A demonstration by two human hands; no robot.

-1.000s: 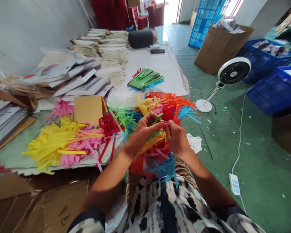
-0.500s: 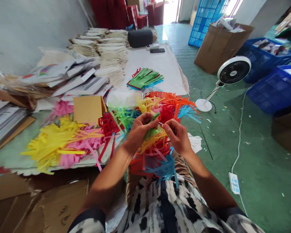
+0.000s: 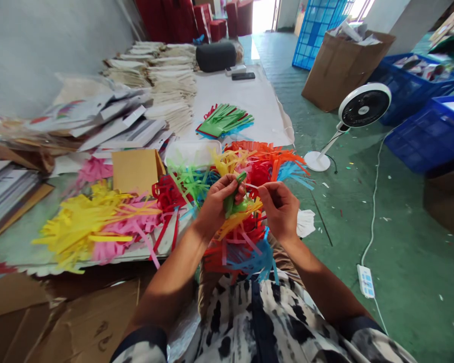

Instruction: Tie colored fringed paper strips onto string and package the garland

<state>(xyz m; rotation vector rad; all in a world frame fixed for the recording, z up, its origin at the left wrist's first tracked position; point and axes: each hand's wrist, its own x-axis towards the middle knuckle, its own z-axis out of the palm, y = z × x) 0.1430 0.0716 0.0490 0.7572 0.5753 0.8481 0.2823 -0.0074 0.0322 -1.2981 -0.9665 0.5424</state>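
My left hand (image 3: 216, 197) is closed round the twisted top of a green paper tassel (image 3: 230, 202). From there a thin pale strip (image 3: 251, 186) runs across to my right hand (image 3: 282, 207), which pinches its other end between thumb and forefinger. Whether the strip is string or tape I cannot tell. Below both hands, orange-yellow fringe (image 3: 236, 221) and blue fringed paper (image 3: 255, 259) hang over my lap. Just past the hands lie light green fringe (image 3: 191, 181) and orange-red fringe (image 3: 267, 151) on the table.
Yellow fringe (image 3: 79, 224) and pink fringe (image 3: 139, 227) lie at the table's left. Flat green fringed sheets (image 3: 227, 120) rest farther back, near a clear plastic tray (image 3: 192, 153). A white fan (image 3: 318, 160) and a power strip (image 3: 365, 281) stand on the floor at right.
My right hand has moved slightly right, away from the left, and a longer stretch of the pale strip shows between them. The left hand keeps its hold on the green tassel.
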